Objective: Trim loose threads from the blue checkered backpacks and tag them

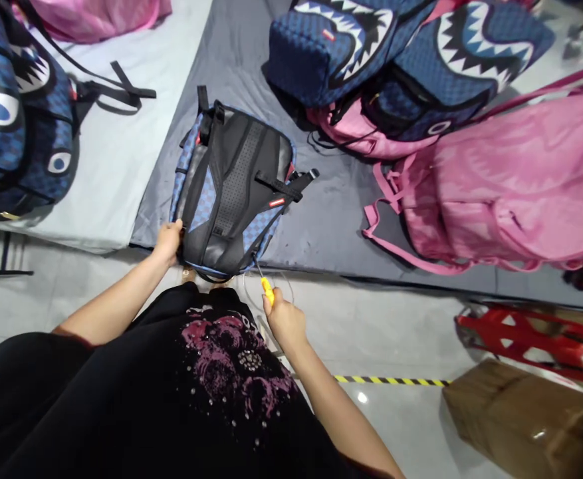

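A blue checked backpack (236, 173) with black padded straps lies back side up on the grey cloth, at its front edge. My left hand (169, 241) grips the left side of the backpack near its lower corner, with the fingers partly hidden behind it. In my right hand (285, 320) is a thin metal tool with a yellow handle (268, 291), like a screwdriver or awl. Its tip reaches the backpack's lower right corner, where a strap is attached. Whether the tip goes into the fabric is too small to tell.
Blue shark-mouth backpacks (421, 63) and pink backpacks (515, 193) are piled at the right. Another blue backpack (19, 126) rests on the white cloth (116, 153) at left. A cardboard box (520, 419) and a red metal frame (530, 336) stand on the floor at lower right.
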Demonstrator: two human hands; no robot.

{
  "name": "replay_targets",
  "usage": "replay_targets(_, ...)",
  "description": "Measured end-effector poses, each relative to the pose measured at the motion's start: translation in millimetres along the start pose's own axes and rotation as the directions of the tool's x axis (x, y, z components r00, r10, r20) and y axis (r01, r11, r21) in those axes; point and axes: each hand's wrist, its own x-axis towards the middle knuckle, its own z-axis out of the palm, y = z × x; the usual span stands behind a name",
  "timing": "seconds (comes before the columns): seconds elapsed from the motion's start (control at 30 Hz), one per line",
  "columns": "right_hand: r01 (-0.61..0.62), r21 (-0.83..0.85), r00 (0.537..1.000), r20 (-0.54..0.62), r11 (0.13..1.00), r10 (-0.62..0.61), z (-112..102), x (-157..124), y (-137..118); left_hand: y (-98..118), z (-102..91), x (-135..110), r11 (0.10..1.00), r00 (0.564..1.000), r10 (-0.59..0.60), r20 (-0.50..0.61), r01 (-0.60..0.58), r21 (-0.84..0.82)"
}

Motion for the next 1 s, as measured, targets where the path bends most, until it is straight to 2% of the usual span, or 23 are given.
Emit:
replay_targets(0.07, -0.03, -0.001, 0.997, -0.074, 1.0, 0.03, 17.5, 14.7, -14.5, 3.4, -9.1, 9.6, 0.992, 0.988, -0.124, 0.088, 0.125, -0.008)
replay_targets(0.17, -0.058, 0.02, 0.986, -0.155, 0.998, 0.06, 36.1, 41.8, -30.9, 8.1, -4.8, 17.7, 0.965, 0.937, -0.24, 0.253, 0.258, -0.038)
replay_targets(0.23, -0.054, 0.028, 0.984, -0.17, 0.998, 0.058, 45.3, 56.1, -36.8, 9.2, 0.2, 21.5, 0.921, 0.846, -0.326, 0.421, 0.385, -0.061)
replay_targets(0.33, -0.035, 0.034, 0.984, -0.173, 0.999, 0.04, 55.6, 67.7, -38.9, 5.9, 2.4, 31.3, 0.836, 0.652, -0.394, 0.648, 0.547, -0.042)
replay_targets(0.4, -0.027, 0.037, 0.985, -0.17, 0.999, 0.033, 59.8, 71.0, -38.3, 1.3, 1.3, 40.2, 0.823, 0.589, -0.39, 0.708, 0.568, -0.019)
replay_targets(0.5, -0.031, 0.044, 0.989, -0.144, 0.999, 0.037, 60.8, 73.3, -37.6, -5.1, -0.7, 49.2, 0.84, 0.569, -0.36, 0.739, 0.542, -0.008)
replay_targets(0.6, -0.051, 0.074, 0.99, -0.127, 0.996, 0.06, 56.4, 73.0, -37.5, -6.6, -3.2, 46.4, 0.871, 0.558, -0.323, 0.764, 0.491, 0.009)
replay_targets(0.67, -0.065, 0.104, 0.99, -0.115, 0.992, 0.077, 52.4, 71.6, -37.7, -6.2, -6.0, 40.3, 0.9, 0.581, -0.255, 0.773, 0.435, -0.03)
replay_targets(0.73, -0.076, 0.125, 0.991, -0.1, 0.989, 0.089, 49.3, 70.5, -38.1, -7.6, -8.5, 35.7, 0.924, 0.623, -0.155, 0.766, 0.367, -0.112)
replay_targets(0.8, -0.08, 0.137, 0.992, -0.089, 0.987, 0.093, 47.2, 70.8, -38.0, -11.5, -9.3, 35.5, 0.929, 0.642, -0.092, 0.761, 0.331, -0.167)
replay_targets(1.0, -0.105, 0.185, 0.991, -0.062, 0.977, 0.119, 38.8, 70.4, -31.3, -19.3, -8.6, 47.2, 0.916, 0.556, -0.151, 0.817, 0.389, -0.095)
